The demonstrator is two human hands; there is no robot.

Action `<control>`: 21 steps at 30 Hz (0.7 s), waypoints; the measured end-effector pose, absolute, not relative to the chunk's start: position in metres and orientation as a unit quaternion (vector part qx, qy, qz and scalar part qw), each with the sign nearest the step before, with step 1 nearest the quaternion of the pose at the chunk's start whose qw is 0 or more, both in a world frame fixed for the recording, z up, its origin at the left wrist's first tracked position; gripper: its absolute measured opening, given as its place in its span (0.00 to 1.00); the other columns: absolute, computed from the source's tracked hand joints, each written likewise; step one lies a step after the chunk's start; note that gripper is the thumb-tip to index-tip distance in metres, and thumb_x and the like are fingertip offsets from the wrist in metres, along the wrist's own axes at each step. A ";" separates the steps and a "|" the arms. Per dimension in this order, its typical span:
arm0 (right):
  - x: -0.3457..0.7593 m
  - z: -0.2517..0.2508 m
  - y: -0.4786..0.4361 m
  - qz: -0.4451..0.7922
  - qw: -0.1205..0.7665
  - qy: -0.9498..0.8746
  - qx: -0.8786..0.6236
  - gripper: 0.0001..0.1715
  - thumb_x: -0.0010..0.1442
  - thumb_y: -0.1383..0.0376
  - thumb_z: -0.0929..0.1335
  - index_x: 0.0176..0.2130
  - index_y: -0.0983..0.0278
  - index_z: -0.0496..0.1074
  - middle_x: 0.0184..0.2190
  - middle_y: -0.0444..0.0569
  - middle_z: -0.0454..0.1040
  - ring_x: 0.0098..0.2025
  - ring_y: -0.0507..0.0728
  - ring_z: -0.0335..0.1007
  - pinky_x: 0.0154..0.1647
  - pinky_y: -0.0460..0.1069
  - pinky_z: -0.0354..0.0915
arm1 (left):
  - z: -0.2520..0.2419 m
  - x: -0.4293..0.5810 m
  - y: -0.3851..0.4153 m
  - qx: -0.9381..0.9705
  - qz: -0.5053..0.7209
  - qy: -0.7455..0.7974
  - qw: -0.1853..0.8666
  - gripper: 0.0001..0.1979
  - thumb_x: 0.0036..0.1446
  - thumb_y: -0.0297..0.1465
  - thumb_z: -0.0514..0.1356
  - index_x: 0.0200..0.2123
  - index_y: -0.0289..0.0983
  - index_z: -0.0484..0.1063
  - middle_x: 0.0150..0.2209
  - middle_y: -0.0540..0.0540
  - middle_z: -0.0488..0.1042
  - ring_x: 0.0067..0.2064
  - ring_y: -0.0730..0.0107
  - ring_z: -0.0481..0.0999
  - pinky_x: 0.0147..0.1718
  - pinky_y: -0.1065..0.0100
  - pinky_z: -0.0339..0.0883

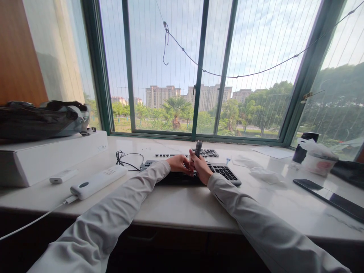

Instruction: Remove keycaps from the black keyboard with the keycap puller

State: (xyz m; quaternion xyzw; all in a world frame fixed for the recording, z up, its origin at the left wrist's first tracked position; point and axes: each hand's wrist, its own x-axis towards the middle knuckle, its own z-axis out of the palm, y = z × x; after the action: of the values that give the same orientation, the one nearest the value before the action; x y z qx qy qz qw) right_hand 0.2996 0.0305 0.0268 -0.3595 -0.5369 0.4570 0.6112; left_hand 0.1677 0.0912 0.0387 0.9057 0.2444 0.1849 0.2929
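A black keyboard [227,172] lies on the pale marble-patterned counter, its right-hand part showing a grid of bare key sockets. Over its middle my right hand [201,167] is closed round a dark, stick-like tool [198,148], whose top end points up past the thumb. My left hand [179,164] is beside it, fingers curled in and meeting the right hand low above the keys. What the left fingers pinch, if anything, is hidden. Loose black keycaps [209,153] lie in rows just behind the keyboard.
Left are a white power strip [98,182], a white adapter [63,176], a black cable [121,157] and a white box [57,155] with a dark bag [42,119] on it. Right are crumpled plastic [265,175], a small blue-white tool [228,161], a phone [327,195] and a bagged tub [318,159].
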 end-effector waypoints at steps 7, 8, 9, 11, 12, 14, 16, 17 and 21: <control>0.299 0.027 0.028 0.472 0.638 -0.519 -0.318 0.29 0.49 0.45 0.70 0.22 0.61 0.54 0.14 0.34 0.47 0.15 0.46 0.41 0.14 0.45 0.45 | 0.044 0.166 0.087 0.908 0.171 0.256 0.284 0.17 0.41 0.41 0.68 0.30 0.34 0.81 0.26 0.48 0.78 0.30 0.71 0.72 0.32 0.71 0.61; 0.300 0.027 0.028 0.478 0.643 -0.510 -0.314 0.28 0.49 0.45 0.70 0.23 0.60 0.54 0.14 0.33 0.46 0.15 0.46 0.40 0.13 0.44 0.44 | 0.045 0.166 0.086 0.907 0.169 0.254 0.289 0.17 0.41 0.41 0.68 0.30 0.34 0.81 0.26 0.48 0.78 0.30 0.71 0.72 0.32 0.72 0.61; 0.300 0.027 0.027 0.482 0.646 -0.502 -0.312 0.27 0.48 0.46 0.70 0.24 0.60 0.54 0.14 0.33 0.46 0.15 0.46 0.39 0.13 0.44 0.44 | 0.046 0.166 0.085 0.907 0.166 0.253 0.294 0.17 0.41 0.41 0.68 0.31 0.34 0.81 0.27 0.48 0.78 0.30 0.71 0.72 0.32 0.72 0.61; 0.300 0.026 0.026 0.488 0.643 -0.499 -0.314 0.26 0.49 0.47 0.70 0.24 0.60 0.55 0.14 0.33 0.45 0.14 0.45 0.38 0.13 0.44 0.43 | 0.046 0.167 0.083 0.904 0.166 0.259 0.298 0.18 0.41 0.42 0.68 0.31 0.33 0.81 0.26 0.47 0.78 0.29 0.72 0.71 0.31 0.72 0.61; 0.300 0.026 0.026 0.487 0.639 -0.502 -0.320 0.26 0.50 0.47 0.70 0.24 0.61 0.55 0.13 0.33 0.46 0.14 0.45 0.38 0.12 0.44 0.42 | 0.046 0.167 0.083 0.902 0.166 0.264 0.299 0.18 0.41 0.42 0.68 0.30 0.33 0.81 0.25 0.47 0.77 0.28 0.72 0.71 0.30 0.72 0.61; 0.299 0.025 0.026 0.477 0.632 -0.509 -0.337 0.25 0.51 0.46 0.68 0.23 0.61 0.56 0.12 0.33 0.46 0.13 0.45 0.39 0.11 0.44 0.42 | 0.044 0.168 0.083 0.898 0.170 0.273 0.301 0.18 0.40 0.43 0.68 0.29 0.32 0.81 0.23 0.48 0.76 0.27 0.72 0.70 0.29 0.71 0.61; 0.298 0.024 0.027 0.459 0.633 -0.513 -0.355 0.26 0.52 0.46 0.68 0.22 0.61 0.56 0.11 0.34 0.46 0.13 0.45 0.40 0.11 0.44 0.43 | 0.042 0.169 0.084 0.892 0.178 0.280 0.306 0.18 0.39 0.42 0.68 0.28 0.32 0.81 0.22 0.48 0.76 0.26 0.72 0.70 0.29 0.71 0.61; 0.297 0.024 0.028 0.448 0.636 -0.514 -0.361 0.27 0.52 0.46 0.68 0.21 0.61 0.55 0.11 0.35 0.47 0.13 0.45 0.41 0.11 0.44 0.43 | 0.041 0.169 0.085 0.890 0.182 0.283 0.309 0.17 0.39 0.41 0.69 0.28 0.32 0.81 0.22 0.48 0.76 0.26 0.72 0.70 0.29 0.71 0.61; 0.294 0.022 0.030 0.406 0.651 -0.525 -0.369 0.28 0.51 0.46 0.68 0.19 0.60 0.53 0.11 0.36 0.48 0.13 0.46 0.43 0.11 0.45 0.46 | 0.039 0.169 0.087 0.886 0.185 0.282 0.317 0.15 0.38 0.38 0.69 0.27 0.32 0.81 0.22 0.48 0.75 0.26 0.73 0.70 0.29 0.71 0.61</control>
State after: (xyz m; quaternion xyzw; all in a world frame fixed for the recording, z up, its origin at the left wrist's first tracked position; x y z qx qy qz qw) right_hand 0.2943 0.0297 0.0220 -0.3688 -0.5253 0.4059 0.6506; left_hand 0.1688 0.0868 0.0393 0.8865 0.2819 0.1848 0.3170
